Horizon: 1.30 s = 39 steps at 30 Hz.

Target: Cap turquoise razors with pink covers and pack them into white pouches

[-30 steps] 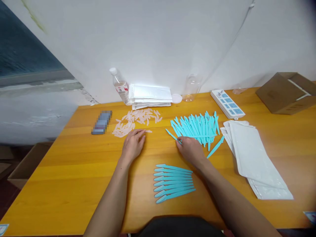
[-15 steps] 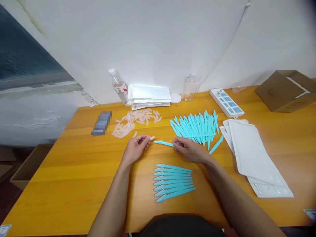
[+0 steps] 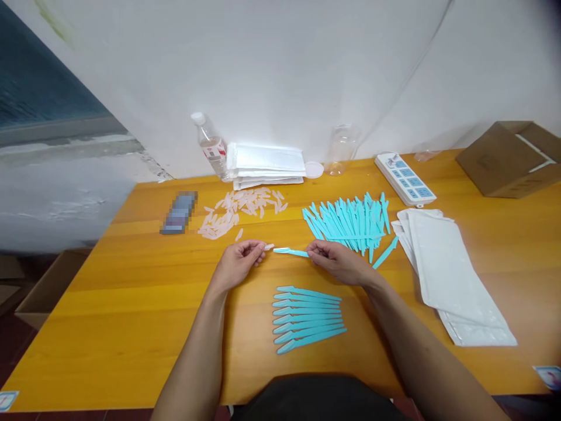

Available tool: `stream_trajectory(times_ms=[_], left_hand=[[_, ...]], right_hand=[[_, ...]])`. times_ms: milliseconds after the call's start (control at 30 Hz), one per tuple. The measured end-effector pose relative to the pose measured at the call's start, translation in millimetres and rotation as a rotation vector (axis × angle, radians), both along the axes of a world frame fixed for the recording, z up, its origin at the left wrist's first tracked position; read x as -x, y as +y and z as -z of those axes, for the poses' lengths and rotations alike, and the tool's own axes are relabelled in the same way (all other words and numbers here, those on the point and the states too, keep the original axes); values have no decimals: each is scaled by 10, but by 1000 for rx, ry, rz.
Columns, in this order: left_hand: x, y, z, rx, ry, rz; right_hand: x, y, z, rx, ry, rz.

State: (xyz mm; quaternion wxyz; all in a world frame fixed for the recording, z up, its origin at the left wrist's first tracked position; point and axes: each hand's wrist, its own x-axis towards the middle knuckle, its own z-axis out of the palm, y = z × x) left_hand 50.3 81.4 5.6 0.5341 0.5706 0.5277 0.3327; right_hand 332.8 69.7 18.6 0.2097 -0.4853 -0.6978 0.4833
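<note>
Between thumb and fingers, my left hand (image 3: 241, 261) pinches a small translucent blade cover (image 3: 269, 247). My right hand (image 3: 335, 261) grips the handle of a turquoise eyebrow razor (image 3: 291, 252), its blade end pointing left. The cover's open end is right at the blade tip; whether they touch I cannot tell. Below my hands, several razors (image 3: 309, 318) lie in a neat fanned row on the table. A heap of more turquoise razors (image 3: 350, 222) is beyond my right hand. Loose blade covers (image 3: 245, 203) are scattered beyond my left hand.
On the wooden table (image 3: 144, 327) are a phone (image 3: 179, 213), a plastic bottle (image 3: 213, 149), stacked white packets (image 3: 267, 161), a clear jar (image 3: 340, 152) and a power strip (image 3: 405, 180). White pouches (image 3: 451, 275) and a cardboard box (image 3: 504, 161) occupy the right side.
The blade cover and the razor tip have come closer together, almost end to end. The camera view has shifted slightly; both hands keep their grips.
</note>
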Motion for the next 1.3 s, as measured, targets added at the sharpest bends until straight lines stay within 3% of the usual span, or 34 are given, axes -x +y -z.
stream_trajectory(times_ms=[100, 333, 467, 700, 833, 967, 1300], left_hand=[[-37, -8, -11, 16, 12, -6], [-202, -58, 8, 29, 78, 140], [-197, -99, -11, 9, 150, 234], [-266, -204, -133, -304, 427, 536], [-255, -212, -171, -393, 498, 550], [-211, -206, -164, -356, 529, 602], [-146, -222, -175, -336, 541, 583]], right_hand=[[-1, -5, -10, -2, 1, 4], [34, -26, -18, -11, 24, -50], [-17, -36, -55, -43, -86, -137], [-61, -116, -186, -5, -394, -319], [2, -156, -221, -41, -448, -295], [53, -178, -200, -75, -505, -279], [85, -207, -176, -170, -452, -265]])
